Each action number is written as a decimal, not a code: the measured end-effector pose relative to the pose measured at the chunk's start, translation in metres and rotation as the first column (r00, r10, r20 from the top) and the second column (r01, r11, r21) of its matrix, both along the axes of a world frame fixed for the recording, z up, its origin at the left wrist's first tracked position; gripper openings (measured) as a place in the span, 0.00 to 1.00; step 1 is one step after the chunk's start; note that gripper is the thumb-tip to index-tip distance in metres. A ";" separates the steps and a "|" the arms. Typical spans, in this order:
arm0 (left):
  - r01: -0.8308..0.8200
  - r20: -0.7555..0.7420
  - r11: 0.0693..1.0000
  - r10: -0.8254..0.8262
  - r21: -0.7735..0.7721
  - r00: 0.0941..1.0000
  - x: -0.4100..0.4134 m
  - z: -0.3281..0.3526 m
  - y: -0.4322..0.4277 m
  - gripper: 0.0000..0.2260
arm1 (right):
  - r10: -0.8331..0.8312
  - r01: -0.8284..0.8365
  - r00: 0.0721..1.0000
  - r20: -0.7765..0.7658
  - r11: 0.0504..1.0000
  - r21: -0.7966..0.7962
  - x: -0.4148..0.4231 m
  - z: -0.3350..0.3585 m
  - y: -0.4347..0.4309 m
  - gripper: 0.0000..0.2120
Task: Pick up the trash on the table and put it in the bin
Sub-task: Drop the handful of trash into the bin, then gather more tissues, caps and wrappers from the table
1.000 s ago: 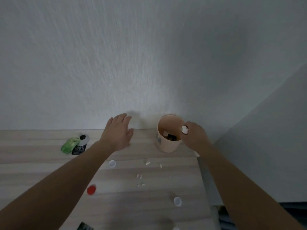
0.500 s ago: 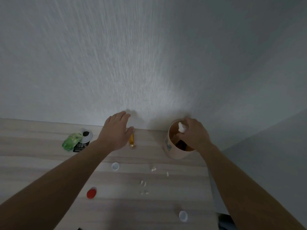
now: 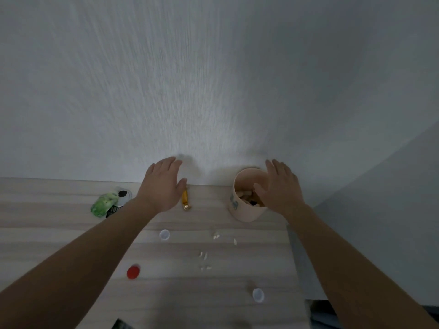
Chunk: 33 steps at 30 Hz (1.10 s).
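Observation:
A beige round bin (image 3: 242, 210) stands at the back right of the wooden table (image 3: 71, 236), with scraps inside it. My right hand (image 3: 279, 186) hovers over the bin's right rim, fingers spread and empty. My left hand (image 3: 162, 184) is flat and open near the wall, just left of a yellow wrapped candy (image 3: 185, 200). Trash lies around: a green wrapper (image 3: 103, 205) on a black-and-white packet (image 3: 122, 198), a red cap (image 3: 133, 271), two white caps (image 3: 164, 234) (image 3: 258, 294), and several small white crumbs (image 3: 205, 257).
A white textured wall (image 3: 213, 91) rises right behind the table. The table's right edge (image 3: 293, 252) runs just past the bin, with a grey floor beyond it. A dark packet corner (image 3: 121, 325) shows at the bottom edge.
My right hand held a small white scrap over the bin; now its fingers are spread and the scrap is gone from it. The left hand barely moved. The view tilted up.

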<state>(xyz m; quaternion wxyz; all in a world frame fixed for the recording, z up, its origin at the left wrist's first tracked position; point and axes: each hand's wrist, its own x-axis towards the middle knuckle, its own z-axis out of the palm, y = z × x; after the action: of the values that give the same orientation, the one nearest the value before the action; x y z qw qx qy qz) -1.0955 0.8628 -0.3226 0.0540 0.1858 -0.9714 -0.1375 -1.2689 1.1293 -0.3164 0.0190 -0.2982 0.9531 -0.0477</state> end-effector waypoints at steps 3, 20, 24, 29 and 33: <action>0.014 -0.026 1.000 -0.014 -0.014 1.000 0.014 0.011 0.009 0.24 | -0.011 0.011 0.999 -0.051 1.000 0.015 0.018 0.011 0.009 0.33; 0.125 -0.059 0.991 -0.127 -0.040 0.990 0.152 0.026 0.061 0.25 | -0.146 0.147 0.984 -0.098 0.989 0.002 0.195 0.031 0.078 0.29; 0.186 -0.043 0.982 -0.187 -0.030 0.981 0.176 0.013 0.075 0.26 | -0.198 0.199 0.980 -0.032 0.980 0.014 0.238 0.017 0.094 0.29; 0.228 0.033 0.974 -0.228 0.011 0.973 0.211 -0.020 0.101 0.24 | -0.257 0.255 0.963 0.085 0.966 0.034 0.281 -0.012 0.116 0.30; 0.193 0.086 0.981 -0.194 0.018 0.977 0.228 -0.037 0.124 0.23 | -0.220 0.216 0.964 0.147 0.975 0.041 0.298 -0.031 0.136 0.30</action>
<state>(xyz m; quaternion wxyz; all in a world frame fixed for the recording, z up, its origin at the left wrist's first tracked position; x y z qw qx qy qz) -0.8671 0.9870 -0.3595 -0.0029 0.0965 -0.9856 -0.1386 -0.9708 1.2656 -0.3477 0.0894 -0.1866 0.9765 -0.0601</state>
